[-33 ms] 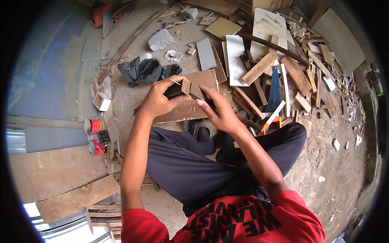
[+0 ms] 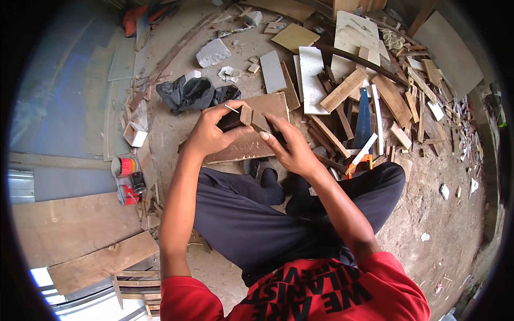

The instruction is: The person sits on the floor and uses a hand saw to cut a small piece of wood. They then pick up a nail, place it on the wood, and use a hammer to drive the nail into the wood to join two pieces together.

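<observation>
My left hand (image 2: 210, 132) is closed round a small wooden block (image 2: 246, 115), thumb below and fingers over the top. A thin white stick (image 2: 231, 108) pokes out beside that block; what it is, I cannot tell. A second dark wooden block (image 2: 260, 122) is gripped between the thumb and fingers of my right hand (image 2: 293, 147). The ends of the two blocks come close together, and whether they touch is unclear. Beneath both hands lies a flat brown board (image 2: 276, 105) with scratched marks, in front of my crossed legs.
Offcuts and planks (image 2: 342, 91) are heaped to the right, with a blue-bladed handsaw (image 2: 363, 115) with an orange handle among them. A black plastic bag (image 2: 184, 93) sits beyond the board. Cans (image 2: 124, 167) stand at the left, near a wooden sheet (image 2: 69, 224).
</observation>
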{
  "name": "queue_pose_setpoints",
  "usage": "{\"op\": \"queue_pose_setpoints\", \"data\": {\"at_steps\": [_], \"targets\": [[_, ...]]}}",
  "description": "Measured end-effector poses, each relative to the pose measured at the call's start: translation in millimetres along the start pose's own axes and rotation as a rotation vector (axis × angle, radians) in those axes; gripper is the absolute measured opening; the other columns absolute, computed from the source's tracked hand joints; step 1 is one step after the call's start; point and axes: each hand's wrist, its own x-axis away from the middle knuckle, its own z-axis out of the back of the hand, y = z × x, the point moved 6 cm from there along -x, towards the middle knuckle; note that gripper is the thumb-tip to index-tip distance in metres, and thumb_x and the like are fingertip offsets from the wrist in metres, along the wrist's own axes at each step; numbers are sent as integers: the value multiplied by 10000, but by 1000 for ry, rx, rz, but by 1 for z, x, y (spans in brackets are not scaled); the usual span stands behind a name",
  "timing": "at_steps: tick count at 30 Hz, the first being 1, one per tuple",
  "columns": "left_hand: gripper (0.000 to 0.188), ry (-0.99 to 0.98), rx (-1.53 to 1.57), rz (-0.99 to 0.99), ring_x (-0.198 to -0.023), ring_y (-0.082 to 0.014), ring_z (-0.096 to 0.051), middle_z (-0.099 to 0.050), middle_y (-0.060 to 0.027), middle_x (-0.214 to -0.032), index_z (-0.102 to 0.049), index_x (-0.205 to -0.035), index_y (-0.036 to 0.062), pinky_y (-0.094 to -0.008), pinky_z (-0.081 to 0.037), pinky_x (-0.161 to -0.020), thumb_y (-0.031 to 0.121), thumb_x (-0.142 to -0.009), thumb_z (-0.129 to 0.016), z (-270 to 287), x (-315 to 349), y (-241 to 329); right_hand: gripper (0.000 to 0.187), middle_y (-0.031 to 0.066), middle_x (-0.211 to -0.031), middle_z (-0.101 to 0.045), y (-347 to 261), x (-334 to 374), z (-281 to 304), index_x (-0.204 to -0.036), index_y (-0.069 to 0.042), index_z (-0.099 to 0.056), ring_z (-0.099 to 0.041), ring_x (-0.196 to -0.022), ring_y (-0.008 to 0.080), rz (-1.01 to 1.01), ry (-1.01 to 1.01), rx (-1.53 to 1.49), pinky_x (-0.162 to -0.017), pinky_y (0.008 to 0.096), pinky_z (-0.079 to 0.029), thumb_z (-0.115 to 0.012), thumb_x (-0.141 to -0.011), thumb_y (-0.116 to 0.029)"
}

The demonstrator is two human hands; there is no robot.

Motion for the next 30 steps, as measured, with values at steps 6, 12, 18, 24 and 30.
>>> {"op": "queue_pose_setpoints", "data": {"at_steps": [6,12,18,24,30], "targets": [[365,8,3,-7,-879,-93,-604,-671,-25,-936,-646,-1084,6,-279,-493,-829,97,-780,-826,0,-2,3,467,254,-1195,-601,6,-2,2,-1340,19,-518,-589,-1137,408,13,-30,-10,-961,448,-468,-605,-990,-278],[364,5,-8,-32,-876,-88,-604,-677,-33,-939,-651,-1078,2,-275,-494,-814,71,-766,-825,-1,-6,3,471,253,-1198,-602,11,-5,0,-1342,18,-518,-591,-1144,399,-5,-61,-85,-965,438,-467,-607,-990,-282],[374,5,-14,-29,-857,-89,-606,-680,-43,-914,-654,-1083,-1,-280,-502,-795,91,-767,-832,-2,-6,4,484,258,-1241,-596,17,-2,0,-1355,20,-509,-576,-1184,404,17,-63,-15,-1000,428,-458,-614,-987,-276],[405,-29,-114,-1,-889,-135,-661,-718,-109,-958,-659,-1086,-11,-314,-523,-804,145,-765,-849,-7,-9,-1,497,268,-1266,-595,34,-1,-9,-1363,29,-500,-579,-1215,374,-29,-64,-113,-1024,416,-457,-627,-982,-263],[454,-64,-267,112,-1000,-284,-710,-718,-189,-1060,-669,-1123,-8,-355,-536,-860,243,-778,-827,-23,-30,-42,532,208,-1210,-645,117,-16,-23,-1370,19,-496,-644,-1058,249,-222,-168,-216,-896,353,-522,-667,-968,-283]]}}
